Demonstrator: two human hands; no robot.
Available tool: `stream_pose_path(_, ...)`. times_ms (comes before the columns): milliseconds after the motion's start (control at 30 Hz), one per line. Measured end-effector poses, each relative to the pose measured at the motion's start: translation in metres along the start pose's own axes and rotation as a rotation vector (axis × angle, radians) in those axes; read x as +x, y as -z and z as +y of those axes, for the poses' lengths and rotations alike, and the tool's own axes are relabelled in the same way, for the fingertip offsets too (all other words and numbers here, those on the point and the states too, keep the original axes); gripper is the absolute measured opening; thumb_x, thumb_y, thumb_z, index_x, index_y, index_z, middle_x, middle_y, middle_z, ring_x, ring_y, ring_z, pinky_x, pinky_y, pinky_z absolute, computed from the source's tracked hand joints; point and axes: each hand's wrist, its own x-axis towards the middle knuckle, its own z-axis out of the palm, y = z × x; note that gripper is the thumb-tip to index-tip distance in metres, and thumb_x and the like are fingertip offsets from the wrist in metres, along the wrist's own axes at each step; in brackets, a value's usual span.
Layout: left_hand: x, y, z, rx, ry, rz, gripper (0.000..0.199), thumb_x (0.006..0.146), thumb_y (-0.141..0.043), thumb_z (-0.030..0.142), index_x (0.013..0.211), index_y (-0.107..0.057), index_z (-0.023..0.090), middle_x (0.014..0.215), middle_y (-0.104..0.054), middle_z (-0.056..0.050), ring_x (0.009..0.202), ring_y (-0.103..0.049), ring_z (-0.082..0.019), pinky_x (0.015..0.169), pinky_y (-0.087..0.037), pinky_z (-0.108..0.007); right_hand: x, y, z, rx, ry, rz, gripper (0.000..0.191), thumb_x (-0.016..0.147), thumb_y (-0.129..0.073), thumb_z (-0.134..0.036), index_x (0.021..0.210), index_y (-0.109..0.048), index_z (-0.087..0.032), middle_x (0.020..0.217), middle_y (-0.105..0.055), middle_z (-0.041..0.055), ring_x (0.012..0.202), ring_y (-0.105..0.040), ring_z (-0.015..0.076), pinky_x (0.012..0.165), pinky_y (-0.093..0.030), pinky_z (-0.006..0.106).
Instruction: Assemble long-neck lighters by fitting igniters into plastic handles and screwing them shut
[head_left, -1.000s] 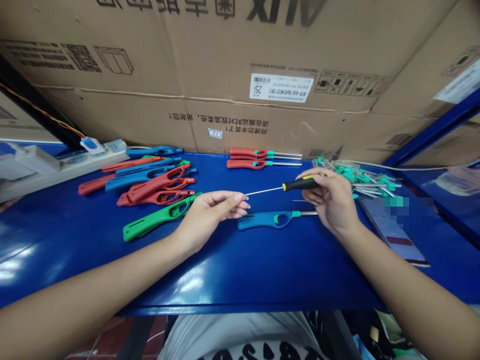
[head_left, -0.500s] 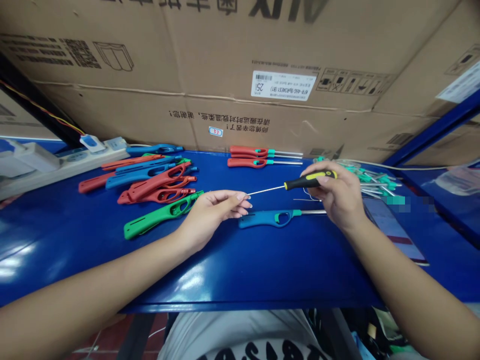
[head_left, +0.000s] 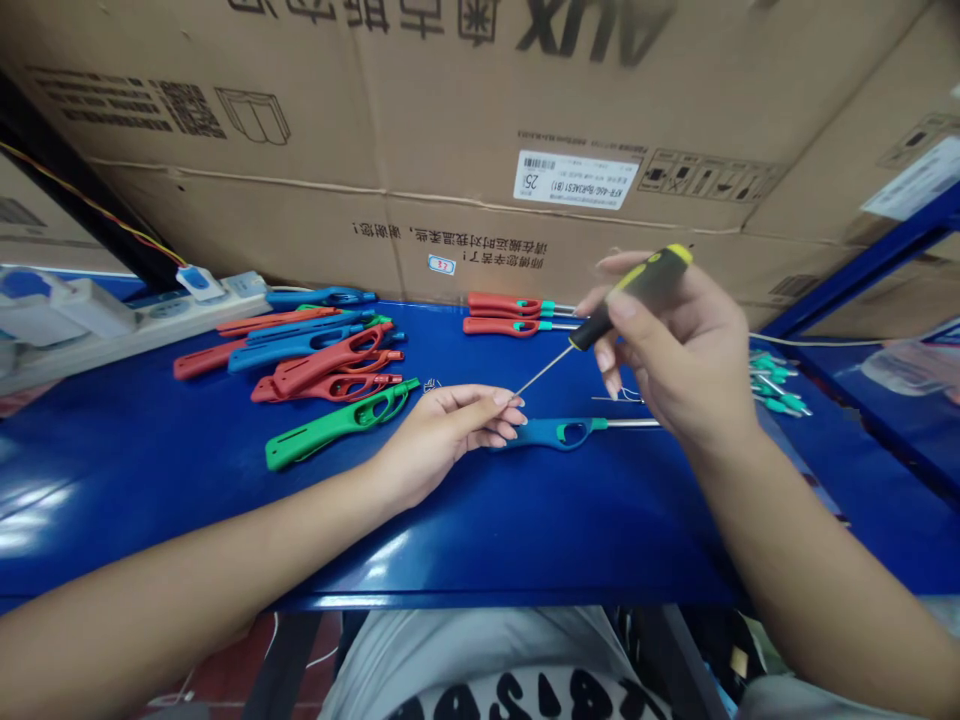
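My right hand grips the black-and-yellow handle of a screwdriver. The thin shaft slants down to the left, its tip meeting the pinched thumb and fingers of my left hand. Whatever small piece those fingers hold is hidden. Just beyond the left fingertips a blue long-necked lighter lies on the blue table, its metal tube pointing right. To the left of that hand rests a green lighter handle, with a few tiny metal pieces near its front end.
Red lighter handles and blue ones are heaped at left, beside a white power strip. Two red lighters lie at the back against a cardboard box. Metal tubes with green ends are piled at right, partly behind my right arm.
The screwdriver has tilted steeper, its handle end rising. My right hand has lifted and its fingers have loosened and spread around the handle. The left hand still pinches at the tip.
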Motion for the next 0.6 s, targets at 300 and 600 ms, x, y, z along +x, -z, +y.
stream_pose_path(300, -0.006, -0.004, 0.001, 0.195, -0.103, -0.063, 0.015, 0.086, -0.073, 0.031, 0.089, -0.078, 0.017, 0.081, -0.076, -0.004, 0.073, -0.068, -0.013, 0.068, -0.054, -0.022, -0.011, 0.005, 0.016, 0.002, 0.007, 0.08, 0.042, 0.085, -0.076, -0.038, 0.12, -0.053, -0.036, 0.093, -0.072, -0.0016, 0.046, -0.055, 0.0108, 0.036, -0.042, 0.027)
stream_pose_path(600, -0.003, 0.001, -0.005, 0.742, -0.513, -0.116, 0.009, 0.089, -0.071, 0.022, 0.087, -0.079, 0.02, 0.095, -0.076, -0.006, 0.092, -0.07, -0.018, 0.09, -0.053, -0.031, -0.018, 0.005, 0.03, -0.117, 0.096, -0.001, 0.043, 0.09, -0.071, -0.041, 0.127, -0.048, -0.041, 0.091, -0.073, -0.0022, 0.051, -0.062, 0.0096, 0.04, -0.048, 0.023)
